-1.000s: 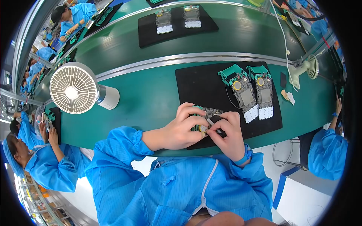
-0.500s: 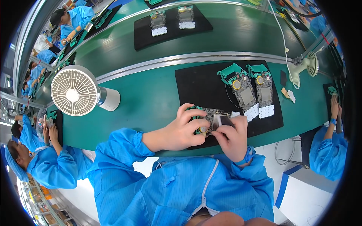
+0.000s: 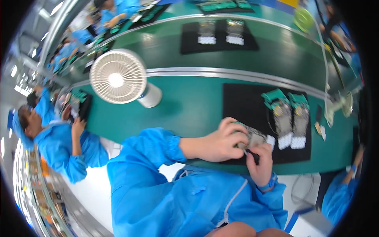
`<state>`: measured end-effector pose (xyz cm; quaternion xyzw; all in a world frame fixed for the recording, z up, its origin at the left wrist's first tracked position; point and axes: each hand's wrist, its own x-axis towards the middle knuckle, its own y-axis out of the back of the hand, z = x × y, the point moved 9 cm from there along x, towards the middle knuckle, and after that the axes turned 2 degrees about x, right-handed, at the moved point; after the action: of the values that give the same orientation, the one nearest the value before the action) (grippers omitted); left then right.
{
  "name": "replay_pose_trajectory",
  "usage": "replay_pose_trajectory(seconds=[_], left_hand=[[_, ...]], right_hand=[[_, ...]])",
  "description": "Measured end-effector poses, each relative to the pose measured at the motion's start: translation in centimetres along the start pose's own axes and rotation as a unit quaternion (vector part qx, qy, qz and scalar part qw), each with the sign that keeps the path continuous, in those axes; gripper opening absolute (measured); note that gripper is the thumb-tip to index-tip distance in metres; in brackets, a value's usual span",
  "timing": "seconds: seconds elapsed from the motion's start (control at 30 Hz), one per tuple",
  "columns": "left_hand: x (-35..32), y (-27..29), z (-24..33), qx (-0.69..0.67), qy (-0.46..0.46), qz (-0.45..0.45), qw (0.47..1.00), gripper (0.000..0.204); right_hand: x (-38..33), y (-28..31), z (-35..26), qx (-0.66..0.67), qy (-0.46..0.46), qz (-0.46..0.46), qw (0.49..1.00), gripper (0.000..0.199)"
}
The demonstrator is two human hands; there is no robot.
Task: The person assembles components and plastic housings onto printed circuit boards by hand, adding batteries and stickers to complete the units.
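Left hand [image 3: 226, 143] clamped on the circuit board [image 3: 257, 137], presumably steadying it. Right hand [image 3: 261, 162] just beside, pinching a dark piece [image 3: 256, 158] I cannot identify.

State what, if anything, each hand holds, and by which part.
The left hand holds a circuit board by its left end, opposite the white pad. The right hand is at the board's near side; blur hides whether it pinches anything.

The desk [image 3: 185, 106] is smooth and a little glossy; the mat [image 3: 241, 102] looks matt. The fan [image 3: 122, 77] seems of smooth plastic, the rail [image 3: 205, 72] of shiny metal, the sleeve [image 3: 154, 146] of wrinkled cloth.
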<state>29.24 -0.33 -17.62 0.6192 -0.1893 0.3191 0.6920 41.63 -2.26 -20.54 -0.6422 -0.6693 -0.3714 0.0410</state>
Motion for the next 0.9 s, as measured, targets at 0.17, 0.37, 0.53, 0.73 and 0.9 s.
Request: replay_pose_trajectory(seconds=[0.17,0.37,0.53,0.73,0.9], left_hand=[[0.5,0.4,0.4,-0.035,-0.027,0.041,0.998,0.021],[-0.1,0.0,0.4,-0.035,-0.014,0.062,0.997,0.02],[0.0,0.0,0.3,-0.043,-0.016,0.071,0.996,0.02],[0.0,0.1,0.2,-0.037,-0.017,0.073,0.997,0.022],[-0.1,0.1,0.2,-0.036,-0.014,0.073,0.997,0.023]], right_hand=[[-0.2,0.1,-0.5,-0.053,0.017,0.0,0.998,0.023],[0.3,-0.4,-0.8,-0.055,0.045,-0.03,0.997,0.03],[-0.1,-0.5,-0.4,-0.057,0.057,-0.042,0.996,0.03],[-0.3,-0.5,0.2,-0.023,0.045,-0.02,0.998,0.032],[-0.2,-0.3,0.1,-0.016,0.048,-0.017,0.999,0.033]])
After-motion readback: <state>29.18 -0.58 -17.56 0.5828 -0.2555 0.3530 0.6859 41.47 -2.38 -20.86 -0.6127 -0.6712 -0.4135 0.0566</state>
